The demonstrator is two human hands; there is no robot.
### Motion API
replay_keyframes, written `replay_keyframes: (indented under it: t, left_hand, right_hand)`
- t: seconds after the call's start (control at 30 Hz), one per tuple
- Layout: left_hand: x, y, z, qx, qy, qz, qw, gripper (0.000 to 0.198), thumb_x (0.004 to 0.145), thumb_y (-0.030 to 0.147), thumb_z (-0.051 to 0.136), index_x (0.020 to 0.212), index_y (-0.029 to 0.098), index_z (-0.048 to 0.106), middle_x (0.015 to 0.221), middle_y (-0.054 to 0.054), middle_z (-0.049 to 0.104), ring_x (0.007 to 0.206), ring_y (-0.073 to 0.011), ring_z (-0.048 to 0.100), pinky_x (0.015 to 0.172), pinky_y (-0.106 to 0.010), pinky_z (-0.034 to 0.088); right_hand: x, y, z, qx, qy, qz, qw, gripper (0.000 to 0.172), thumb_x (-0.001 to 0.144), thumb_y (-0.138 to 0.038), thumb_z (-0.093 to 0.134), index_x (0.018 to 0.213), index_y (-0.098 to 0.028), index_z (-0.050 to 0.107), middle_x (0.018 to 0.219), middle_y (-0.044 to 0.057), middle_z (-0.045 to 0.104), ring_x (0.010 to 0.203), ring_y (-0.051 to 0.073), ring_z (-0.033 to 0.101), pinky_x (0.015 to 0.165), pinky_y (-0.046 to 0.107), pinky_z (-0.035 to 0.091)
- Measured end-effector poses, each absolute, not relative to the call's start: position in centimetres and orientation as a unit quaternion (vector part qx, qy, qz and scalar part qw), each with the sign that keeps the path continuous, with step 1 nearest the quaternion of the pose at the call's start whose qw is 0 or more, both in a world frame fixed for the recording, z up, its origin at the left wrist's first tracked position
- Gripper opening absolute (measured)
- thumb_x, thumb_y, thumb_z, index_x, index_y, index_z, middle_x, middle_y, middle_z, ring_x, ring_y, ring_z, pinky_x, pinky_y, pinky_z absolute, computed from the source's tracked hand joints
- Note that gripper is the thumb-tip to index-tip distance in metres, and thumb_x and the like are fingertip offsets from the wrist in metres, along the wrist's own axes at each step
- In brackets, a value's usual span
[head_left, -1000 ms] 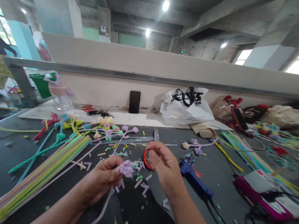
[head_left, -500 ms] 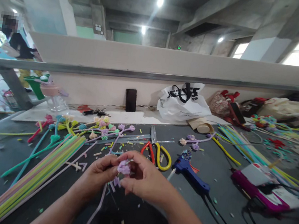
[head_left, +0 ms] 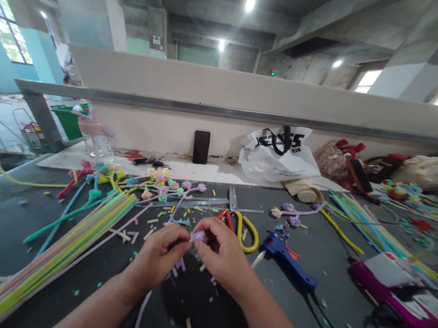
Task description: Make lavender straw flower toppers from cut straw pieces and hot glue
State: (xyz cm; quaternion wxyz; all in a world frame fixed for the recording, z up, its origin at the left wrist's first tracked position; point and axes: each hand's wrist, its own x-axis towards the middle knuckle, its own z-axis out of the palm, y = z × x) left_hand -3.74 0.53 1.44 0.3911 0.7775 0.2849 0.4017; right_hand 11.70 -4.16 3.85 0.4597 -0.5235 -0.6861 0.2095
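A small lilac pipe-cleaner flower (head_left: 198,236) is pinched between my two hands above the dark tabletop. My left hand (head_left: 161,253) has its thumb and forefinger closed at the flower's left edge. My right hand (head_left: 223,253) grips the flower from the right, its fingers curled over part of it. Behind my hands lie scissors (head_left: 249,232) with one yellow and one red handle loop. To the right rests a blue glue gun (head_left: 290,262). Below my left hand a lilac pipe cleaner (head_left: 142,312) runs toward the front edge.
A bundle of pastel pipe cleaners (head_left: 71,244) lies on the left, with finished flowers (head_left: 164,181) behind it. Short cut pieces are scattered about. A phone (head_left: 201,147) leans on the partition beside a white bag (head_left: 277,153). At right sits a magenta-and-white device (head_left: 391,294) with cables.
The view has turned left, so the table's things sit further right. My right fingers have closed more around the flower. The person at far left has mostly gone from sight.
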Motion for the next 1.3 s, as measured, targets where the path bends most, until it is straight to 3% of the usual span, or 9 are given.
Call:
replay_keyframes:
  t: [0.17, 0.37, 0.7, 1.03, 1.3]
  left_hand:
    - [-3.5, 0.5, 1.7, 0.631, 0.328, 0.340, 0.616, 0.039, 0.084, 0.052, 0.038, 0.081, 0.017, 0.055, 0.059, 0.002, 0.049, 0.046, -0.0087, 0.040, 0.042, -0.020, 0.029]
    - [-4.2, 0.6, 1.7, 0.576, 0.243, 0.174, 0.761, 0.045, 0.081, 0.060, 0.040, 0.079, 0.016, 0.050, 0.062, 0.000, 0.054, 0.040, -0.0053, 0.041, 0.035, -0.016, 0.022]
    - [-4.5, 0.7, 1.9, 0.596, 0.227, 0.142, 0.757, 0.037, 0.078, 0.053, 0.053, 0.074, 0.016, 0.048, 0.058, 0.004, 0.049, 0.040, -0.0035, 0.039, 0.036, -0.014, 0.027]
    - [-3.7, 0.0, 2.0, 0.543, 0.243, 0.160, 0.788, 0.035, 0.073, 0.049, 0.058, 0.069, 0.017, 0.044, 0.055, 0.007, 0.040, 0.036, -0.0013, 0.024, 0.035, -0.017, 0.013]
    - [-2.9, -0.4, 1.8, 0.695, 0.300, 0.254, 0.602, 0.031, 0.082, 0.043, 0.045, 0.064, 0.018, 0.045, 0.054, 0.006, 0.040, 0.047, -0.0077, 0.034, 0.045, -0.021, 0.026]
  right_hand:
    - [12.0, -4.2, 3.9, -0.503, -0.714, 0.186, 0.450, 0.016, 0.072, -0.006, 0.052, 0.083, -0.019, 0.054, 0.078, 0.000, 0.052, 0.069, 0.013, 0.049, 0.063, 0.025, 0.040]
    - [12.3, -4.6, 4.1, -0.431, -0.774, 0.194, 0.421, 0.019, 0.072, -0.003, 0.051, 0.083, -0.019, 0.053, 0.086, 0.003, 0.052, 0.077, 0.015, 0.051, 0.069, 0.026, 0.042]
    - [12.5, -4.3, 3.9, -0.442, -0.775, 0.216, 0.397, 0.018, 0.071, -0.004, 0.051, 0.079, -0.020, 0.052, 0.083, 0.002, 0.053, 0.073, 0.014, 0.051, 0.065, 0.025, 0.042]
    - [12.8, -4.2, 3.7, -0.454, -0.777, 0.201, 0.387, 0.020, 0.069, -0.001, 0.049, 0.077, -0.019, 0.051, 0.079, 0.001, 0.051, 0.070, 0.013, 0.049, 0.064, 0.024, 0.041]
    - [13.1, -4.1, 3.6, -0.454, -0.756, 0.216, 0.420, 0.020, 0.067, -0.001, 0.050, 0.076, -0.019, 0.051, 0.080, 0.000, 0.052, 0.070, 0.012, 0.050, 0.062, 0.023, 0.041]
